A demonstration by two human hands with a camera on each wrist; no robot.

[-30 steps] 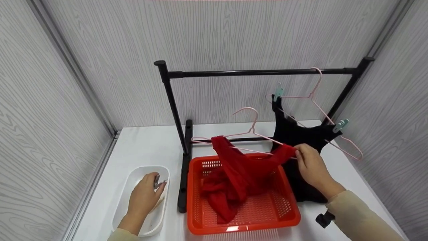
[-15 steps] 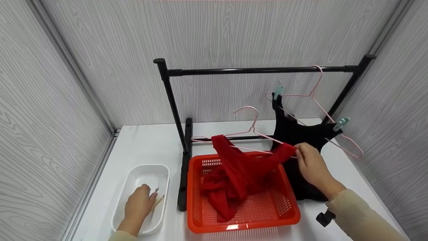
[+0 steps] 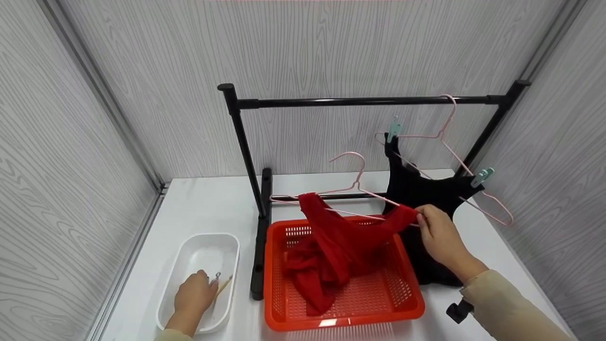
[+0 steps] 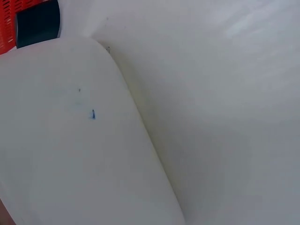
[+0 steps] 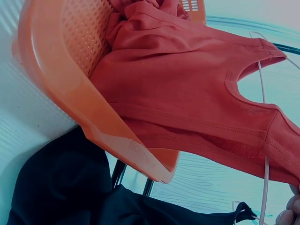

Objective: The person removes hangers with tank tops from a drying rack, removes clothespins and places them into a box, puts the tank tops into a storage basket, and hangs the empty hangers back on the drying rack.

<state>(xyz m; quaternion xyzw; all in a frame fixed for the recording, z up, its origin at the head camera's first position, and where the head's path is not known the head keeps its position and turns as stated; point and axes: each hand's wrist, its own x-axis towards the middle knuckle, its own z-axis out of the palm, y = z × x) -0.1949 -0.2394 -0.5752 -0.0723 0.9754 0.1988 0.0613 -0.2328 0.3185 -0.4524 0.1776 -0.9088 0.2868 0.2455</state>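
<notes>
Nearest the viewer, beige sleeves run out of the head view at its lower edge, the right one with a dark wrist fitting. The left hand reaches into a white tub, its back toward the camera; its fingers are largely hidden, and whether they grip anything cannot be told. Beside the thumb show a small metallic piece, too small to identify, and a slender tan stick, partly covered. The left wrist view gives mainly blank white surfaces.

In the middle, a red basket stands on the bench. The red garment lies bunched inside it, its upper part raised over the rear rim on a pink hanger. The right hand pinches one shoulder strap at the hanger's end; in the right wrist view its fingers are cut off by the frame edge.

Farther back, a black garment, partly hidden by hand and basket, is pegged with green clips to a second hanger, hooked over the black rack.
</notes>
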